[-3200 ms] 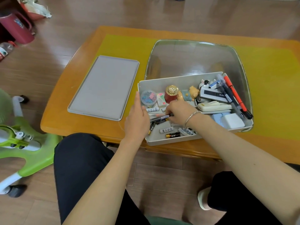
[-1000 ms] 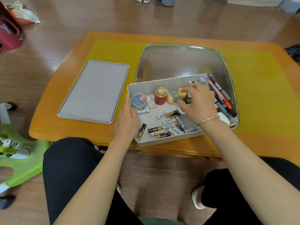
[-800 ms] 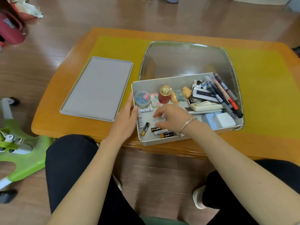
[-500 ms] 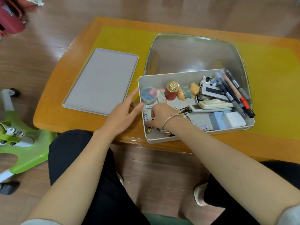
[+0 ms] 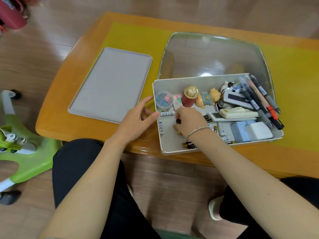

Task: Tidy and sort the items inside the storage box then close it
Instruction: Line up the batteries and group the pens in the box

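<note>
Open pale grey plastic storage box (image 5: pixel 170 149) sits at near edge of orange wooden table (image 5: pixel 82 125). Right hand (image 5: pixel 189 122) inside, fingers curled around dark battery (image 5: pixel 178 121) among loose batteries. Left hand (image 5: pixel 138 118) spread, thumb touching box's left wall. Flat grey rectangular lid (image 5: pixel 112 83) lies well left.

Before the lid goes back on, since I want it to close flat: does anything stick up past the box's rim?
Yes. The pens lean over the right rim of the box, and the right hand is inside among the batteries. The lid lies left of the box.
</note>
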Demonstrator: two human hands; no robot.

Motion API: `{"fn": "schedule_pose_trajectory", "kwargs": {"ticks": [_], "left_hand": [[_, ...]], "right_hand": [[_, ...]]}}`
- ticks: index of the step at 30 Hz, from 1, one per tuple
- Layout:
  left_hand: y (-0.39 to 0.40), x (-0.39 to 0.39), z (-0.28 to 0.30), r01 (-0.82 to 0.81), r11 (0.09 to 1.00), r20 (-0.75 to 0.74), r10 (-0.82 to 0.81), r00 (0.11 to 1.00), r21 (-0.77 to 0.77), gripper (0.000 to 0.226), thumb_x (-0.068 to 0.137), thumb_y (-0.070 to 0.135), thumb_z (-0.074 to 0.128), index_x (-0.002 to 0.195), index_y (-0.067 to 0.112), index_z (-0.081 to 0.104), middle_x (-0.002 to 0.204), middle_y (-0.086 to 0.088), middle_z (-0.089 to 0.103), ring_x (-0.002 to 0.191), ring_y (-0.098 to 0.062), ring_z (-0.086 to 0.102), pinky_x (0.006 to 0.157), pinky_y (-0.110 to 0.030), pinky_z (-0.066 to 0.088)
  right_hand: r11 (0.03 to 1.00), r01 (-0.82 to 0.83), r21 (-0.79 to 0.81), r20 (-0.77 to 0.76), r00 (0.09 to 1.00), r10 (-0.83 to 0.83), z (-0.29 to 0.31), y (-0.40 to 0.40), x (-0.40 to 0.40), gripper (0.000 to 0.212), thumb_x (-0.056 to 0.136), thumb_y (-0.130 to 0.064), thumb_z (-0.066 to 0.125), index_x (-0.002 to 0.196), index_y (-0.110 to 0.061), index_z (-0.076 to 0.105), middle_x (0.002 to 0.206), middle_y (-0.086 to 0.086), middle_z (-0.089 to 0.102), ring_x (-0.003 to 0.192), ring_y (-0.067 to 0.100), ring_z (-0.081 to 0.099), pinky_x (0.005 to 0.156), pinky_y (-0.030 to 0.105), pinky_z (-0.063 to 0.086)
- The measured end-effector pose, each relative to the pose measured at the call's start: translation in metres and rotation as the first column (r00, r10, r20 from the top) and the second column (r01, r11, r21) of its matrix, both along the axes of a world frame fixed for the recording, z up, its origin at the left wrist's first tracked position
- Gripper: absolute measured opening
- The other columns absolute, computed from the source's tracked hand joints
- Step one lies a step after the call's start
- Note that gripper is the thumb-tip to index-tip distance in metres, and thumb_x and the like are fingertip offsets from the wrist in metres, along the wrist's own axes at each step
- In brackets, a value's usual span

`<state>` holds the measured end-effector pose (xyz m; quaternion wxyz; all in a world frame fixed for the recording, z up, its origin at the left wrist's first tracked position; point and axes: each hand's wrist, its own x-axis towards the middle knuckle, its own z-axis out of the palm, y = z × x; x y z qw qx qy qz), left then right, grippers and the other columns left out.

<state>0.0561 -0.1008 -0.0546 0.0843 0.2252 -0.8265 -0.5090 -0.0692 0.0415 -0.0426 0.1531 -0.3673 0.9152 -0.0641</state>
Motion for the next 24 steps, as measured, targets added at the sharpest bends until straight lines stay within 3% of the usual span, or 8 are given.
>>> {"fn": "schedule_pose_trajectory", "kwargs": {"ticks": [3,6,12,19,24], "left_hand": [[-0.001,-0.001,-0.002,-0.023,1.000,-0.020,0.023,1.000,0.002,0.059,0.091,0.045,0.056,0.145,0.034,0.036,0.094,0.010,0.062,0.090,-0.014,0.062,0.075,-0.027,0.054],[-0.001,-0.003,-0.003,-0.033,0.999,-0.034,0.033,0.999,-0.008,0.056,0.091,0.044,0.057,0.142,0.034,0.038,0.096,0.007,0.062,0.089,-0.015,0.063,0.073,-0.025,0.054],[-0.002,-0.003,-0.004,-0.033,0.999,-0.041,0.033,0.999,0.008,0.056,0.089,0.045,0.057,0.141,0.033,0.039,0.096,0.006,0.064,0.088,-0.015,0.065,0.071,-0.025,0.054],[0.000,-0.004,-0.006,-0.035,0.998,-0.073,0.039,0.997,0.058,0.054,0.091,0.041,0.057,0.141,0.030,0.040,0.087,-0.002,0.067,0.082,-0.016,0.066,0.073,-0.031,0.056],[-0.002,-0.006,-0.007,-0.045,0.999,-0.076,0.047,0.996,0.030,0.053,0.091,0.042,0.058,0.139,0.029,0.042,0.100,0.011,0.059,0.088,-0.017,0.063,0.071,-0.028,0.055]], "right_hand": [[0.994,-0.011,-0.110,-0.017,1.000,0.009,0.001,-0.005,0.004,0.027,0.083,-0.033,0.065,0.102,-0.015,0.058,0.102,0.007,0.060,0.095,0.026,0.058,0.080,0.035,0.046],[0.973,-0.011,-0.229,0.078,0.997,0.029,0.003,-0.013,0.015,0.033,0.085,-0.039,0.062,0.110,-0.016,0.059,0.097,0.005,0.066,0.093,0.023,0.058,0.081,0.034,0.047],[0.989,-0.130,-0.077,0.190,0.972,0.142,0.000,-0.025,0.023,0.035,0.085,-0.029,0.061,0.118,-0.021,0.058,0.104,0.009,0.066,0.095,0.028,0.062,0.082,0.033,0.051],[0.987,-0.156,-0.033,0.184,0.970,0.159,0.000,-0.011,0.025,0.022,0.080,-0.031,0.062,0.096,-0.017,0.054,0.082,0.002,0.054,0.078,0.023,0.054,0.066,0.027,0.038],[0.995,-0.102,0.003,0.357,0.929,0.094,0.006,-0.006,0.018,0.018,0.081,-0.030,0.065,0.088,-0.017,0.055,0.075,0.001,0.066,0.069,0.017,0.064,0.064,0.028,0.050]]}}
